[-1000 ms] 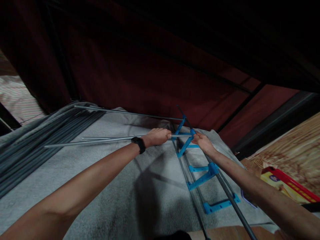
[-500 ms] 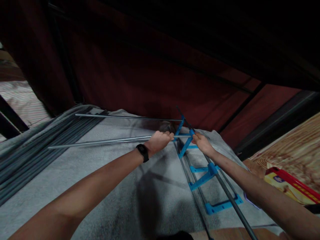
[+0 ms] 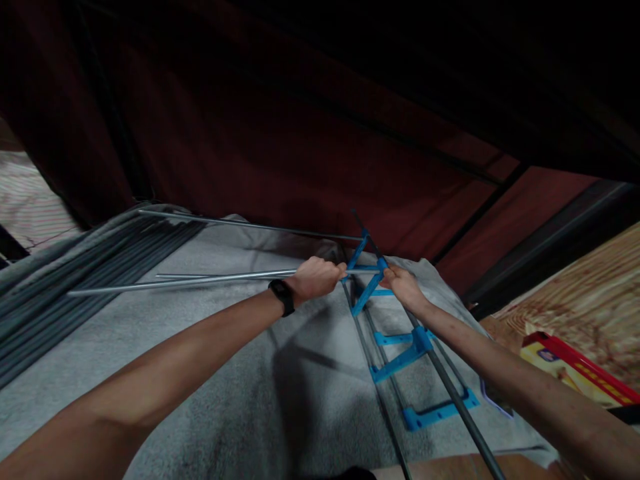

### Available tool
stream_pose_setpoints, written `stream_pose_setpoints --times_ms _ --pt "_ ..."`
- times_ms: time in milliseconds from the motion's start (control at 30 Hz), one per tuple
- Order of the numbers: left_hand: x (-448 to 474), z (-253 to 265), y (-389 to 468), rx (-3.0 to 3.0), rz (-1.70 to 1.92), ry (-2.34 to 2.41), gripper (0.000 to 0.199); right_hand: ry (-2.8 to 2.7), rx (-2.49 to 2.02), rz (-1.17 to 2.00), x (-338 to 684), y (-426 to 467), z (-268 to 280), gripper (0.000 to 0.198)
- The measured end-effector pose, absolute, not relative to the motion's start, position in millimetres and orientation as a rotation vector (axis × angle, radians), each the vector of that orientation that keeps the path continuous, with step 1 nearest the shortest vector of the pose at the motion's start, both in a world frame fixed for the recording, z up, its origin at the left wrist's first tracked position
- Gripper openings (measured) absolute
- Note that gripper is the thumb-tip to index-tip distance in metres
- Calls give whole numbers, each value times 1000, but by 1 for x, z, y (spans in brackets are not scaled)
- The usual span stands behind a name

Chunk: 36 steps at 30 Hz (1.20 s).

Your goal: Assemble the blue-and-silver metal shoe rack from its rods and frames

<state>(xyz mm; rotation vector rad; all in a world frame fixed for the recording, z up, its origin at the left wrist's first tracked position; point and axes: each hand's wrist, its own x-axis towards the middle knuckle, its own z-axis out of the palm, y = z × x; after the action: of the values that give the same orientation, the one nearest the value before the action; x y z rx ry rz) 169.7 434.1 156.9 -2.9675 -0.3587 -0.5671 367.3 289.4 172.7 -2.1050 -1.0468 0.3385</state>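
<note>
My left hand, with a black band at the wrist, is closed around thin metal tubes. Two of them stick out to its left and cross at a narrow angle. On the other side, my right hand grips a blue plastic connector where it meets a long grey pole. A light tube end passes between both hands at this connector. Nearer to me, another blue bracket joins the same pole, and a blue foot piece lies on the grey cloth.
Several dark grey tubes lie bundled at the left. One more tube runs from the frame's far end towards them. A dark red fabric wall rises behind. At right, a red and yellow box sits by a wood-patterned surface.
The tubes in my left hand now cross more visibly, their far ends spread apart. Both hands keep their grips, and the view has shifted slightly.
</note>
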Motion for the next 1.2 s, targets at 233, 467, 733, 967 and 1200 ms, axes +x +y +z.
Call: stream_pose_setpoints --times_ms 233,467,733,967,1200 --pt "175 160 431 -2942 -596 -342 35 -1039 -2212 306 365 288 178 28" --pt "175 159 433 -2935 -596 -396 35 -1176 -2305 206 367 289 178 29" --pt "153 162 437 -2967 -487 -533 42 -1182 -2177 276 371 291 164 30" --pt "94 145 450 -2888 -528 -848 36 -1216 -2163 247 370 292 163 27" --pt "83 132 454 -2828 -511 -942 47 -1305 -2255 221 366 291 169 31"
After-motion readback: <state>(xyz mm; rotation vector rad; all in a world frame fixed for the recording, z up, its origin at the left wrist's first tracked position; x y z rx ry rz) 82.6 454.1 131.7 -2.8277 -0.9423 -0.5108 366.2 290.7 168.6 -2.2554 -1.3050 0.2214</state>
